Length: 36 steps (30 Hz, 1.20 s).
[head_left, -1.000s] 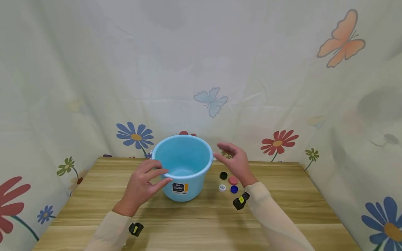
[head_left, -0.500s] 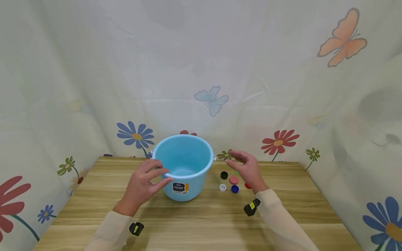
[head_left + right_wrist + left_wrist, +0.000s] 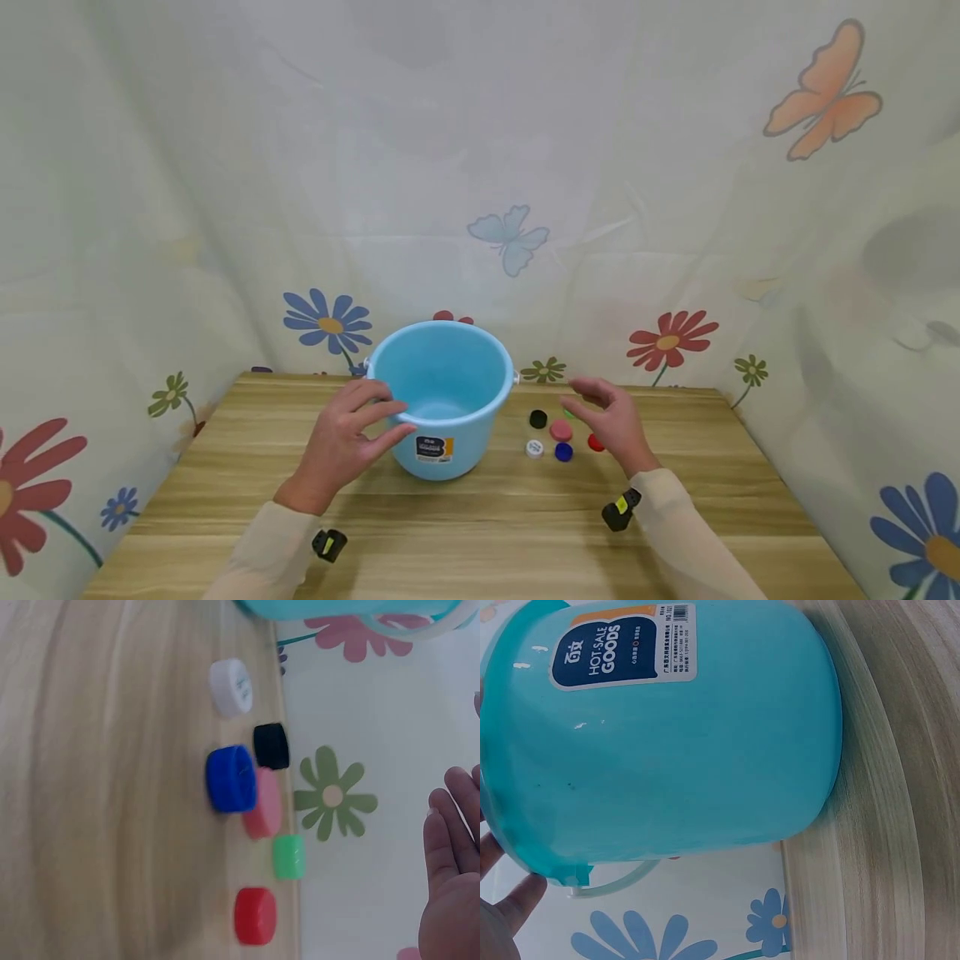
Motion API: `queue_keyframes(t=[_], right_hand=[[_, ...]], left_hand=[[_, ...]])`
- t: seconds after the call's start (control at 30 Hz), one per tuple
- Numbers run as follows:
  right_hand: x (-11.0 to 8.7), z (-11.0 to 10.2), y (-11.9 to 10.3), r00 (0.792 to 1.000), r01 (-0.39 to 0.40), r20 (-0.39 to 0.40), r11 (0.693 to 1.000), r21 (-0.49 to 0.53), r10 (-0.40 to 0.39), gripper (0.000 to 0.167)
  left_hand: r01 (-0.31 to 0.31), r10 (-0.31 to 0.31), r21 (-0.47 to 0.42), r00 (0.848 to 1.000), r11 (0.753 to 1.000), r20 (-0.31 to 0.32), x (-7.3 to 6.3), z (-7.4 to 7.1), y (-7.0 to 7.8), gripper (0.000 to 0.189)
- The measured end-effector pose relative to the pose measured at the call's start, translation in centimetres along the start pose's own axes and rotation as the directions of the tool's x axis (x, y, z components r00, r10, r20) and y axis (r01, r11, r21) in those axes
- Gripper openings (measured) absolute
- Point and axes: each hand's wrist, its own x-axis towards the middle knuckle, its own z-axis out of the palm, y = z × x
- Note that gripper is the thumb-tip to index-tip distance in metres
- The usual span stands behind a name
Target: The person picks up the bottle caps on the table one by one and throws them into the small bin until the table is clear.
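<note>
A light blue plastic bucket (image 3: 442, 446) with a label stands upright on the table. My left hand (image 3: 341, 442) holds its near left rim, thumb outside and fingers over the edge; the thumb and a fingertip also show at the rim in the left wrist view. To the bucket's right lie several bottle caps: black (image 3: 537, 419), white (image 3: 534, 449), pink (image 3: 561, 430), blue (image 3: 563, 452), red (image 3: 596, 442) and green (image 3: 289, 856). My right hand (image 3: 617, 423) hovers over the caps on the right, fingers relaxed and holding nothing, partly covering the green one.
The wooden table (image 3: 465, 550) ends at a hanging cloth (image 3: 375, 167) printed with flowers and butterflies, which also rises at both sides. A pale handle (image 3: 619, 883) hangs down behind the bucket. Each wrist carries a small black camera (image 3: 619, 512).
My right hand has moved away from the bucket's right rim, to the right and nearer, uncovering the red cap and part of the green one. The left hand stays at the rim.
</note>
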Motion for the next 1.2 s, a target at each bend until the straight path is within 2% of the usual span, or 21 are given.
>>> queue_keyframes(t=[0.4,0.63,0.93,1.2], right_hand=[[-0.8,-1.2,2.6,0.999,-0.045,-0.006,0.995,-0.089,0.045,0.053],[-1.0,-1.9,3.3,0.994,-0.107,-0.009,0.989,-0.103,0.107,0.053],[-1.4,-2.4,3.9,0.984,-0.177,-0.006,0.975,-0.136,0.178,0.047],[-1.5,-2.6,4.9,0.983,-0.18,0.0,0.97,-0.164,0.182,0.045]], left_hand=[[-0.013,0.013,-0.001,1.0,1.0,-0.014,0.1,0.2,-0.2,0.035],[-0.015,0.015,-0.004,1.0,1.0,-0.013,0.2,0.1,-0.3,0.034],[-0.011,0.011,-0.007,1.0,1.0,-0.017,0.2,0.1,-0.4,0.034],[-0.001,0.001,-0.007,1.0,1.0,-0.005,0.2,0.1,-0.4,0.036]])
